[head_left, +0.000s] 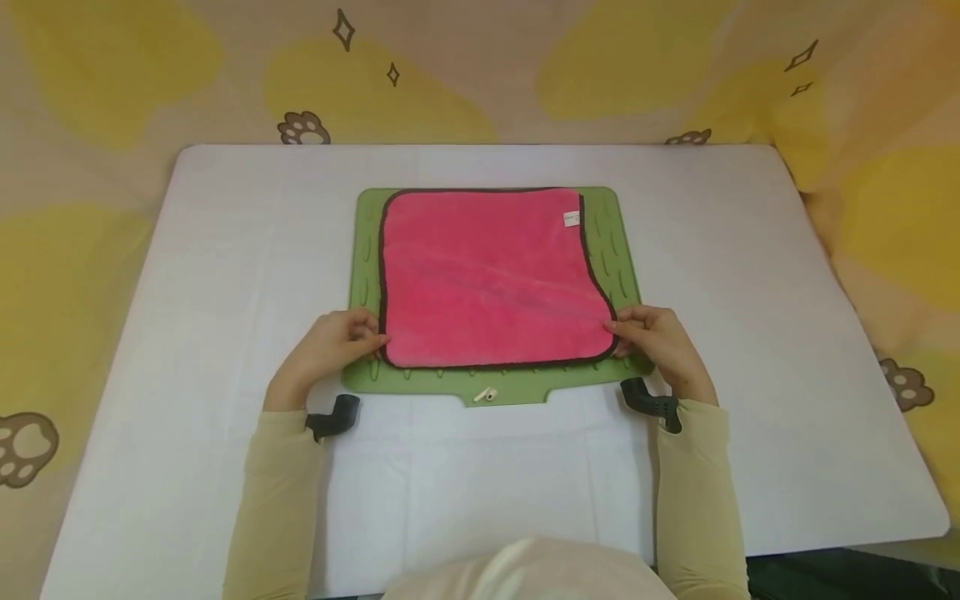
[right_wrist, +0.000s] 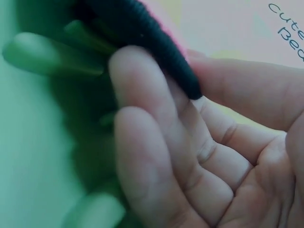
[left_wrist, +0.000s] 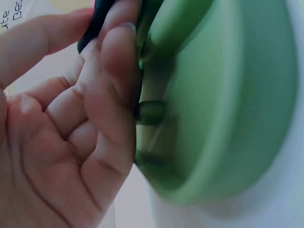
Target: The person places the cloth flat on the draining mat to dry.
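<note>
We see a pink microfibre cloth with dark piping lying flat on a ribbed green silicone mat, which sits in the middle of a white tabletop. Our left hand has the near left corner and our right hand the near right corner. In the right wrist view the thumb and fingers pinch the dark edge between them; in the left wrist view the fingertips close on the same dark trim against the thumb. We judge the cloth light, soft and limp, so it would sag and drape once lifted, and its plush pile should give a sure hold without slipping. The corners at the stitched piping look like the best places to hold, since the binding is firmer than the pile. A small white label sits at the far right corner, and two tiny pale pieces lie on the mat's near tab.
</note>
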The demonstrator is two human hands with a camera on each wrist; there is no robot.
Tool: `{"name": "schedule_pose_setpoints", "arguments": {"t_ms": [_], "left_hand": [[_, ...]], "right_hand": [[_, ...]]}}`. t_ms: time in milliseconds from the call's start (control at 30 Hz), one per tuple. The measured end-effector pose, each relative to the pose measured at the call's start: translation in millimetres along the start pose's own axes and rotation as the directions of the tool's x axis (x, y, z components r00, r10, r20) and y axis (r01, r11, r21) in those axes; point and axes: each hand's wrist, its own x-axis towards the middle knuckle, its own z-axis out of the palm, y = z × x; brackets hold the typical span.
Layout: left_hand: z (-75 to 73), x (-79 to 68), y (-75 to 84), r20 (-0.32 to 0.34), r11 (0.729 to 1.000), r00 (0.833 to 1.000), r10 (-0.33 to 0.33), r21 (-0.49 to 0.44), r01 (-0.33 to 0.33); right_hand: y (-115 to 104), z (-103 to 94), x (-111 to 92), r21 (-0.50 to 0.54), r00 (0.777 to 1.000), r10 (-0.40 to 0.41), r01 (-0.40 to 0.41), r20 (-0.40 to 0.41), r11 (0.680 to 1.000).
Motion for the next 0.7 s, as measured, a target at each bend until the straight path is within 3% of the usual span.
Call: {"name": "schedule_pose_setpoints", "arguments": {"t_ms": [200,500,633,700], "left_hand": [[1.9,2.3,1.2,0.004,0.999,0.999,-0.038,-0.036,0.038],[-5.7,-0.7,2.6,0.064,0.998,0.997,-0.046,-0.027,0.048],[-14.1,10.4,0.0,0.071,0.994,0.995,-0.075,-0.079,0.081],[-20.3,23.4,-2.5,0.039,0.987,0.994,-0.105,-0.115,0.109]], "right_hand": [[-5,-9.5,9,-0.012,1.000,0.001,-0.001,0.009,1.000],[-20,-26.6,51,0.087,0.996,-0.088,0.087,0.005,0.992],[-28,-29.6,75,0.088,0.996,-0.088,0.091,-0.036,0.992],[-32,-29.3,87,0.082,0.995,-0.083,0.087,-0.058,0.993]]}}
